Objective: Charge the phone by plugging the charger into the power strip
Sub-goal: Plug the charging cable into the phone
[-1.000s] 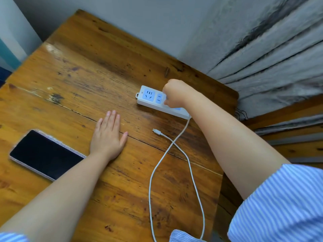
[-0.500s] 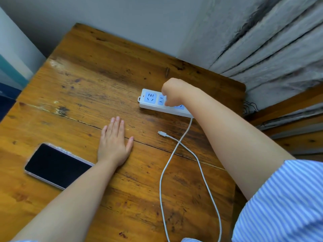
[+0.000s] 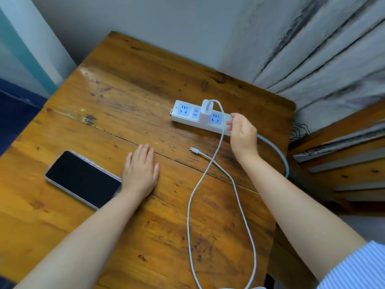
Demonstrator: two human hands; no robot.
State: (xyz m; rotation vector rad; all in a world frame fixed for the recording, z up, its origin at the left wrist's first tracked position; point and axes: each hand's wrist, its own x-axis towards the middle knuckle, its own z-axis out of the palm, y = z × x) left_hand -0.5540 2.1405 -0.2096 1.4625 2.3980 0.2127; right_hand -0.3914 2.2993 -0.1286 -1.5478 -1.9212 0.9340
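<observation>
A white charger block (image 3: 206,111) stands plugged into the white power strip (image 3: 187,116) on the wooden table (image 3: 125,90). Its white cable (image 3: 192,195) loops down toward me, and the free connector end (image 3: 194,150) lies on the table. My right hand (image 3: 242,134) hovers at the strip's right end, fingers loosely apart, holding nothing; the cable runs close past its fingertips. My left hand (image 3: 140,171) rests flat, palm down, just right of the phone (image 3: 83,181), which lies face up with a dark screen.
A grey wall borders the table's far edge. Grey curtains (image 3: 323,49) hang at the right. The strip's thick lead (image 3: 277,149) curves off the right table edge, beside wooden furniture (image 3: 343,163).
My right hand has let go of the charger and pulled back to the right, so the plugged-in block now shows. The left hand stays flat. The camera view has shifted.
</observation>
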